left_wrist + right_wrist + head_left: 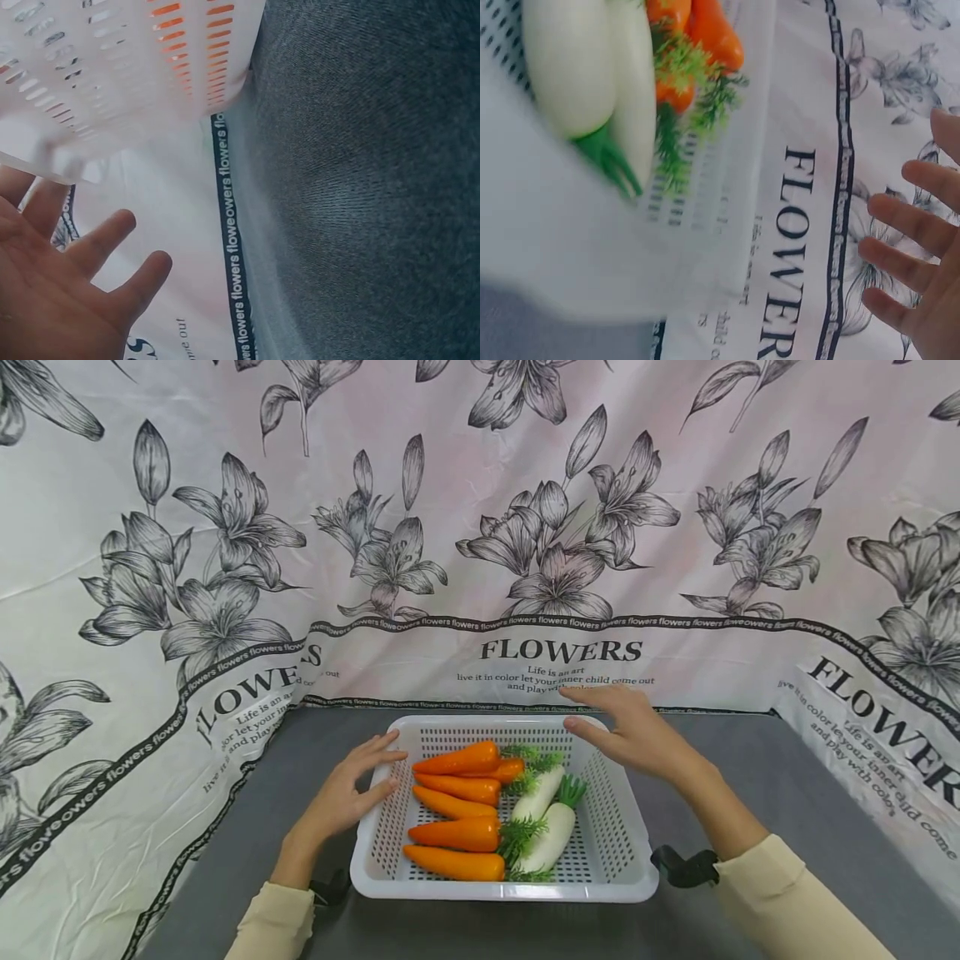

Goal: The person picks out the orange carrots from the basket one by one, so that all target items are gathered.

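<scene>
A white perforated plastic basket (502,891) stands in front of me in the head view. Several orange carrots (454,833) lie side by side in its left and middle part, their green tops toward the right. Two white radishes (553,837) with green leaves rest beside those tops. My left hand (341,795) is at the basket's left rim, fingers spread and reaching over it. In the left wrist view, the fingertips overlap the rim's edge. Above the far right corner, my right hand (637,732) hovers with fingers extended and nothing held; the right wrist view shows its fingers spread.
A dark grey cloth (720,760) covers the table around the basket. Behind and at both sides hangs a white sheet (420,664) printed with flowers and lettering. Black straps (686,867) sit at both wrists, near the basket's front corners.
</scene>
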Demonstrator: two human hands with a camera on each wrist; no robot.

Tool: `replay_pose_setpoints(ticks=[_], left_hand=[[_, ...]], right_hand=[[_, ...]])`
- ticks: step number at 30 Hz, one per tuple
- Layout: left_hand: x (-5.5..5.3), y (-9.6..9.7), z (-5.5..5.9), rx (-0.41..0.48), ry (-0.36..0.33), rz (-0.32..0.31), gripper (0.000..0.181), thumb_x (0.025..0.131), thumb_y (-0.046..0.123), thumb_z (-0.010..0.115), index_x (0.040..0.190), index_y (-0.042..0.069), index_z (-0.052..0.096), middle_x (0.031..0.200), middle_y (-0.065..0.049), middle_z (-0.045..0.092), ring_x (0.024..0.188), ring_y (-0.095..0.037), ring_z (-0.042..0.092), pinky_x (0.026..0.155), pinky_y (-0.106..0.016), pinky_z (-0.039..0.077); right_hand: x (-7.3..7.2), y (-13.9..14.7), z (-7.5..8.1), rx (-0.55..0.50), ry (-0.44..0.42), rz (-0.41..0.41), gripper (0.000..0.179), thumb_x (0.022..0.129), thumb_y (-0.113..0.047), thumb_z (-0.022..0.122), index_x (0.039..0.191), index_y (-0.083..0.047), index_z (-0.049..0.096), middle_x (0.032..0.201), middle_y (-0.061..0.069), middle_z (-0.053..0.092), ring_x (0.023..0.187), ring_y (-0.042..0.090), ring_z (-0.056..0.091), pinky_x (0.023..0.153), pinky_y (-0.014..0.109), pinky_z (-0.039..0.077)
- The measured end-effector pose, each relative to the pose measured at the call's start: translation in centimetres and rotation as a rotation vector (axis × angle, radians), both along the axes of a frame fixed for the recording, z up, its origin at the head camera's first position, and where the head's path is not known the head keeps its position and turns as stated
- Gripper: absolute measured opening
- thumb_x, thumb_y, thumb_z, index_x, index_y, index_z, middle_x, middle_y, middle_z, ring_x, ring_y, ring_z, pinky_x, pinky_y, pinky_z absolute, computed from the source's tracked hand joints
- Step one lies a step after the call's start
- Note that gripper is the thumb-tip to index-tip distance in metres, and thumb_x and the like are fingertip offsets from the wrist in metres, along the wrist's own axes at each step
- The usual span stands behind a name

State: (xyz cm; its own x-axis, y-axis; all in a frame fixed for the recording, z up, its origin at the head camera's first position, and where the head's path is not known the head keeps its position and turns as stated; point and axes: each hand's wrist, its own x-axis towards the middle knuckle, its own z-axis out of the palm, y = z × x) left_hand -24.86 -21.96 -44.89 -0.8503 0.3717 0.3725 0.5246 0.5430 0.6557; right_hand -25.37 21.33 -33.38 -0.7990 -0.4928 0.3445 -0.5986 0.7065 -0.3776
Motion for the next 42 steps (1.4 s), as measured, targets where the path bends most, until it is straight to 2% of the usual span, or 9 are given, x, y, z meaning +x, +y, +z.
replay_pose_setpoints(ticks=[3,10,14,18,22,29,36,38,42], left_hand=[[0.1,0.0,0.0,0.011,-0.004,0.013,0.042,0.094,0.026,0.068,0.136,0.019,0.066,0.163,-0.007,0.042,0.153,-0.043,0.028,0.115,-0.076,0.02],[0.2,-0.1,0.0,0.016,-0.014,0.033,0.042,0.094,0.029,0.068,0.135,0.021,0.067,0.162,-0.004,0.042,0.153,-0.043,0.028,0.113,-0.078,0.02],[0.2,-0.2,0.0,0.021,-0.026,0.032,0.041,0.094,0.029,0.068,0.134,0.023,0.067,0.163,-0.004,0.042,0.153,-0.043,0.028,0.113,-0.079,0.02],[0.2,-0.3,0.0,0.016,-0.036,0.029,0.04,0.094,0.029,0.067,0.134,0.025,0.067,0.163,-0.003,0.041,0.153,-0.044,0.027,0.112,-0.079,0.021],[0.0,-0.4,-0.1,0.02,-0.05,0.023,0.041,0.094,0.029,0.067,0.135,0.022,0.066,0.164,-0.003,0.039,0.152,-0.044,0.029,0.112,-0.078,0.023],[0.0,-0.4,-0.1,0.036,-0.062,-0.002,0.041,0.095,0.026,0.065,0.135,0.016,0.065,0.165,-0.004,0.037,0.151,-0.043,0.033,0.111,-0.077,0.027],[0.0,-0.4,-0.1,0.024,-0.062,0.002,0.04,0.096,0.026,0.064,0.135,0.019,0.066,0.166,-0.003,0.037,0.15,-0.044,0.034,0.111,-0.076,0.029],[0.0,-0.4,0.0,0.02,-0.061,0.001,0.04,0.096,0.025,0.064,0.135,0.017,0.066,0.165,-0.004,0.037,0.15,-0.044,0.034,0.111,-0.076,0.029],[0.0,-0.4,0.1,0.017,-0.063,0.0,0.04,0.096,0.025,0.065,0.134,0.015,0.066,0.165,-0.004,0.037,0.15,-0.043,0.034,0.112,-0.075,0.028]], right_hand=[[-0.3,-0.9,0.2,0.004,-0.021,0.05,0.05,0.101,-0.033,0.062,0.147,-0.015,0.056,0.147,0.011,0.06,0.135,0.037,0.055,0.112,0.063,0.039],[-1.3,-3.5,-0.2,-0.027,-0.125,0.168,0.046,0.097,-0.031,0.069,0.138,-0.014,0.063,0.138,0.006,0.067,0.115,0.029,0.067,0.098,0.052,0.054],[-2.1,-5.1,-0.9,-0.016,-0.14,0.22,0.044,0.094,-0.027,0.073,0.134,-0.011,0.066,0.133,0.008,0.069,0.113,0.029,0.067,0.095,0.05,0.055],[-2.9,-6.4,-1.9,-0.019,-0.167,0.273,0.043,0.093,-0.023,0.074,0.132,-0.009,0.068,0.131,0.009,0.07,0.118,0.03,0.066,0.1,0.049,0.054],[-3.6,-7.6,-2.9,0.0,-0.174,0.294,0.041,0.092,-0.021,0.075,0.131,-0.01,0.069,0.13,0.006,0.072,0.121,0.026,0.066,0.104,0.046,0.052],[-4.4,-9.4,-4.6,0.068,-0.106,0.304,0.039,0.092,-0.021,0.075,0.13,-0.013,0.071,0.126,0.003,0.073,0.119,0.025,0.066,0.106,0.046,0.049],[-4.5,-10.8,-5.5,0.11,-0.077,0.293,0.039,0.09,-0.021,0.076,0.128,-0.013,0.071,0.126,0.005,0.073,0.118,0.026,0.066,0.106,0.046,0.049],[-4.5,-11.0,-5.7,0.113,-0.075,0.295,0.039,0.09,-0.02,0.076,0.128,-0.011,0.072,0.125,0.005,0.074,0.118,0.026,0.066,0.107,0.046,0.049],[-4.7,-11.1,-6.0,0.103,-0.106,0.294,0.039,0.091,-0.018,0.076,0.128,-0.008,0.071,0.126,0.007,0.073,0.12,0.028,0.065,0.108,0.047,0.048]])
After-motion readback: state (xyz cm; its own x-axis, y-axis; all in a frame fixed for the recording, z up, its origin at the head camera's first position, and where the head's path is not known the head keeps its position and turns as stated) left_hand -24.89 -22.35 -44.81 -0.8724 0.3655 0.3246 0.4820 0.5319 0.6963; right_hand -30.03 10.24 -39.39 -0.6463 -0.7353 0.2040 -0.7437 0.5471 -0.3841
